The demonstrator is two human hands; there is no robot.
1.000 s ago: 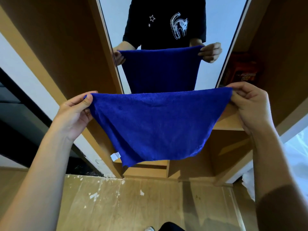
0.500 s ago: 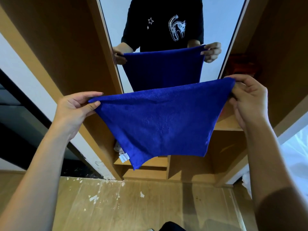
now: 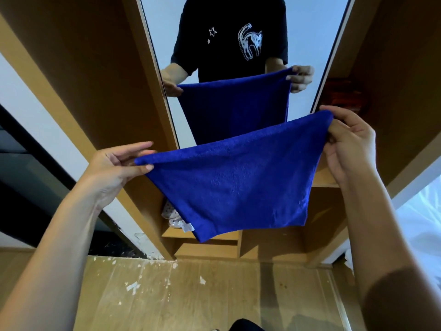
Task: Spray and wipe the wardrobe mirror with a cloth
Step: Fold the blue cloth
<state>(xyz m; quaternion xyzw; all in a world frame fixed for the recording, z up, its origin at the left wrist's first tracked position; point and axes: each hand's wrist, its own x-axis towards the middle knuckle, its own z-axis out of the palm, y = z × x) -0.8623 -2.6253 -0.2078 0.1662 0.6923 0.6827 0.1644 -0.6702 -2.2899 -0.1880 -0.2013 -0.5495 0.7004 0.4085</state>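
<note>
Both hands, left hand (image 3: 114, 163) and right hand (image 3: 346, 142), pinch the blue cloth (image 3: 238, 182), now lifted and tilted toward the mirror (image 3: 310, 32), wiping not yet begun

Cloth (image 3: 238, 185): deep blue terry/microfibre, matt, fine nubby pile, small glossy white tag (image 3: 188, 227) at its low near-left corner. Mirror (image 3: 164, 27): smooth glossy glass with a thin pale edge strip; wardrobe panels (image 3: 90, 68) either side are tan wood laminate, smooth, satin. Floor (image 3: 167, 295) near: wood-grain board, matt, scuffed, flecked with white paint-like chips
</note>
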